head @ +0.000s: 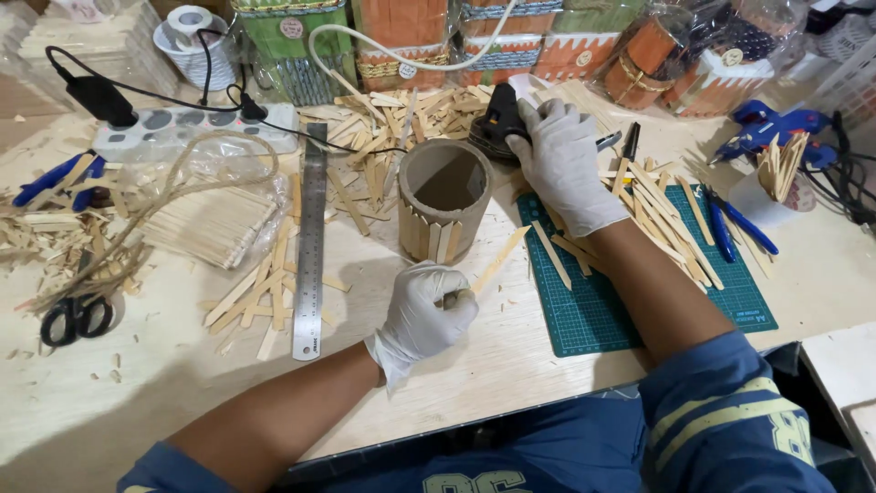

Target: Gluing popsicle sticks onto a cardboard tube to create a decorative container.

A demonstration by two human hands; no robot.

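Both hands wear smooth white rubbery gloves; the left hand (424, 310) pinches a pale matt wooden stick (499, 259). The tube (444, 210) looks like dull brown cardboard, the ruler (311, 239) brushed metal, and the mat (630, 292) matt green.

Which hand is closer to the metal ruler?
Left. The left hand, holding a wooden stick, is just right of the metal ruler; the right hand is farther off, on the glue gun.

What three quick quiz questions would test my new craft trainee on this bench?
1. True or false: the left hand pinches a wooden stick.
2. What does the right hand grip: A the scissors, B the black glue gun, C the steel ruler?
3. What stands between the hands?

Key: 1 true. 2 B. 3 The cardboard tube, some sticks already on its side.
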